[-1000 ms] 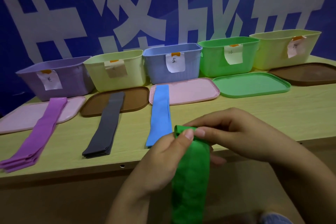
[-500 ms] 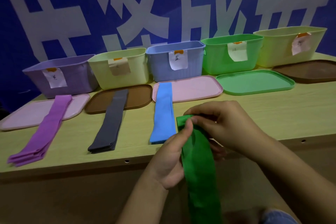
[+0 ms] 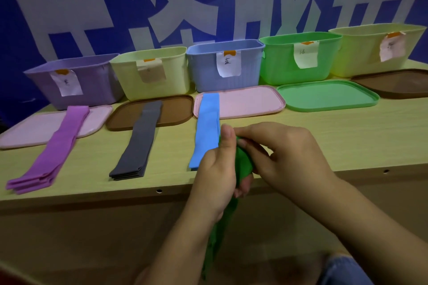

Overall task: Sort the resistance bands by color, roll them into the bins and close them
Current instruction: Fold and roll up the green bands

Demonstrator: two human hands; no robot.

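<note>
Both hands work a green band at the table's near edge

The left hand [image 3: 217,169] and right hand [image 3: 284,155] curl around the green band [image 3: 243,159], thumbs pinching its rolled top; its tail hangs below the table [image 3: 347,136]. Five open bins stand behind five lids, with three band stacks lying flat: purple, grey, blue.

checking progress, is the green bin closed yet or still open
Open. The green bin has no lid on it; the green lid lies flat on the table in front of it.
</note>
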